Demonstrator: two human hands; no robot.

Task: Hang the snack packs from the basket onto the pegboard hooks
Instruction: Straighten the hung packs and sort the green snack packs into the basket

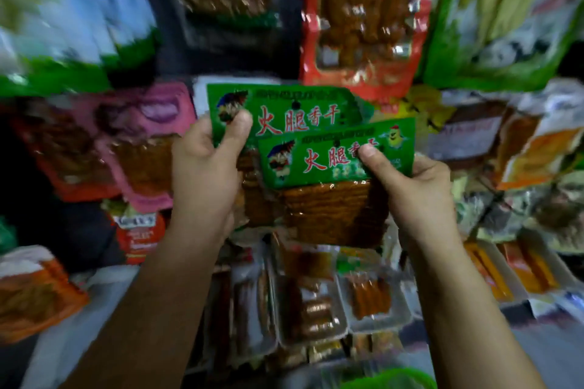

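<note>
Holding two green-headed snack packs up before the crowded display, the person's left hand (205, 164) pinches the rear pack (284, 110) at its top-left corner, while the right hand (414, 189) pinches the front pack (335, 161) by its right edge, overlapping the other.

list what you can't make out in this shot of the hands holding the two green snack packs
1. Pegboard hooks: none can be made out in the head view; hanging packs cover the wall.
2. Rear green pack: its lower part is hidden by the left hand and the front green pack.
3. Basket: only a green rim shows, cut off by the bottom edge.
4. Upper hanging packs: print is motion-blurred, unreadable.
5. Right hand: fingers hidden behind the front pack.
</note>
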